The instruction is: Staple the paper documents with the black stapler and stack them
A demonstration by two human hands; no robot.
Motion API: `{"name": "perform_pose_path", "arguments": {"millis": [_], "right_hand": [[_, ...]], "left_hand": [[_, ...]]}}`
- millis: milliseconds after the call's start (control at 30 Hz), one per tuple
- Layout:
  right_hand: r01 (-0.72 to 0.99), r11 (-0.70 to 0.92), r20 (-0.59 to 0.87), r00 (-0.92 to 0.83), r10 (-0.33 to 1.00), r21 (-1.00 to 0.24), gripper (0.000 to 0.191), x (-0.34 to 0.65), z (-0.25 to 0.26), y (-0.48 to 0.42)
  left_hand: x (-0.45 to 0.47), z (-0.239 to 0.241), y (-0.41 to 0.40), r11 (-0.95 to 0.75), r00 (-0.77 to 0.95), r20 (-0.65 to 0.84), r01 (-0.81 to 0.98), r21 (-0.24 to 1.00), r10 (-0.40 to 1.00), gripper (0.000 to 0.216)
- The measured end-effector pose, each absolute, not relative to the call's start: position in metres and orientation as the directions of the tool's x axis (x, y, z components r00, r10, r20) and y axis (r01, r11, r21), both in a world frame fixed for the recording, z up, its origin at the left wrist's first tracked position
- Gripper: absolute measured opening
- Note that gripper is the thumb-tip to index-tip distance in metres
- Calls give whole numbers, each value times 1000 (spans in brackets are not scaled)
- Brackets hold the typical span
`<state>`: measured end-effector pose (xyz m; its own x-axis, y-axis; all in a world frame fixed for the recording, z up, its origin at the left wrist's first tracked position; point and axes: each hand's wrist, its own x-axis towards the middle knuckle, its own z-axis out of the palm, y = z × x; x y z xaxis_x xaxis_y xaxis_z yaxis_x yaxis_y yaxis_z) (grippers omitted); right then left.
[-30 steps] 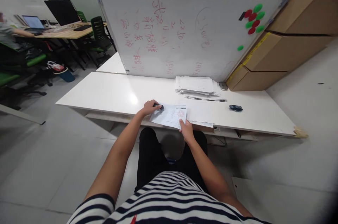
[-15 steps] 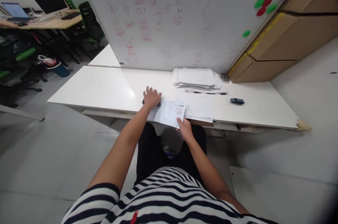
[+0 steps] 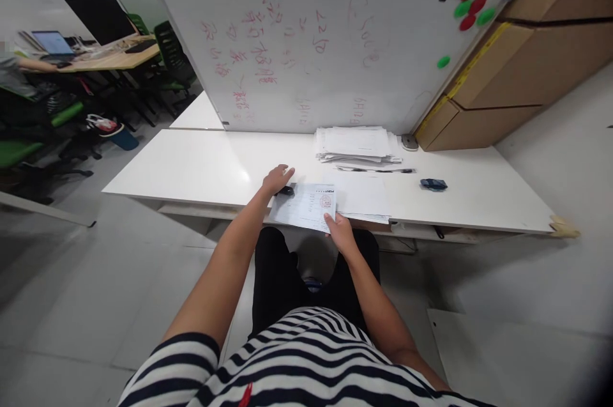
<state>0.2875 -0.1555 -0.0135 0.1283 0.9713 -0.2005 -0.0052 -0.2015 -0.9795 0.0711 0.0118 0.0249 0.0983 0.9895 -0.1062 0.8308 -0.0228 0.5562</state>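
My right hand [image 3: 341,232] pinches the lower right corner of a printed sheet [image 3: 306,206], thumb on top. The sheet bears a red round stamp and dark lettering, and its near side reaches over the table edge. By the sheet's left upper corner lies a small black stapler-like object [image 3: 287,191], partly covered by my left hand [image 3: 276,179]. That hand is open, its fingers stretched forward and its thumb apart; whether the palm touches the black object is hidden. More loose white papers [image 3: 363,195] lie right of the held sheet.
On the white table [image 3: 191,161] are a thick paper stack [image 3: 354,140], a dark pen-like strip [image 3: 376,170] and a small dark blue item [image 3: 433,184]. A whiteboard [image 3: 397,81] stands behind, cardboard boxes [image 3: 483,122] at right. Another person's arm [image 3: 38,65] shows far left.
My left hand has shifted, turning sideways and uncovering more of the black object's right end. The right hand still grips the sheet. The view has moved slightly.
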Motion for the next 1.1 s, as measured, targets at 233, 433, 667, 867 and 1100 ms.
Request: {"name": "perform_pose_path", "arguments": {"millis": [233, 433, 667, 867, 1100], "right_hand": [[-52, -200, -201, 20, 979, -978, 40, 352, 43, -175], [18, -150, -145, 171, 975, -989, 50, 415, 76, -235], [300, -239, -124, 357, 926, -924, 51, 426, 42, -254], [200, -155, -58, 421, 905, -967, 52, 423, 22, -258], [464, -257, -10, 470, 883, -848, 56, 422, 20, -254]], "left_hand": [[71, 27, 10, 0, 56, -91, 852, 524, 994, 78], [79, 27, 10, -14, 52, -96, 934, 356, 994, 78], [81, 25, 13, -3, 44, -139, 958, 287, 989, 74], [82, 27, 12, 2, 38, -145, 964, 266, 989, 68], [85, 27, 7, 108, -86, -82, 942, 318, 993, 62]]}}
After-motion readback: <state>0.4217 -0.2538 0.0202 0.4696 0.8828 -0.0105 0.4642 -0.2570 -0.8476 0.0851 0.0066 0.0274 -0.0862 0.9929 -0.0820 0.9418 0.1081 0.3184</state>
